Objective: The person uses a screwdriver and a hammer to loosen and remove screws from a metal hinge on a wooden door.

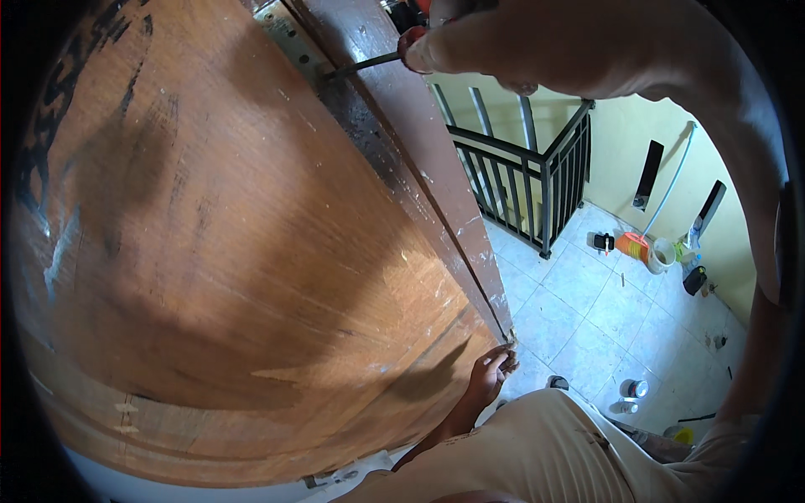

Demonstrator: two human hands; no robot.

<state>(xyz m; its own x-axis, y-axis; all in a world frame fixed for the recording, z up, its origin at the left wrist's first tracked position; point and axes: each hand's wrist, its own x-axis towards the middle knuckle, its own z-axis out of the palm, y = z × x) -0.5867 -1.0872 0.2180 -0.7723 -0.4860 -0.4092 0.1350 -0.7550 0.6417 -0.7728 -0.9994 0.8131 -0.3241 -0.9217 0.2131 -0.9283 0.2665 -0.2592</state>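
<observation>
My right hand (537, 46) reaches across the top of the view, closed around the red handle of a screwdriver (369, 64). The shaft runs left, its tip against or close to a metal hinge plate (293, 40) with several holes on the edge of a brown wooden door (277, 251). Beside it runs a darker brown painted frame (436, 168). Lower down, my left hand (490, 375) is at the bottom end of this frame, fingers curled together. Whether they hold something small there cannot be made out.
A black metal railing (545, 180) stands beyond the frame. On the pale tiled floor (570, 310) are an orange dustpan or broom head (632, 246) with a blue stick, a whitish bucket (661, 255), a dark bag-like item (694, 281) and small jars (635, 389).
</observation>
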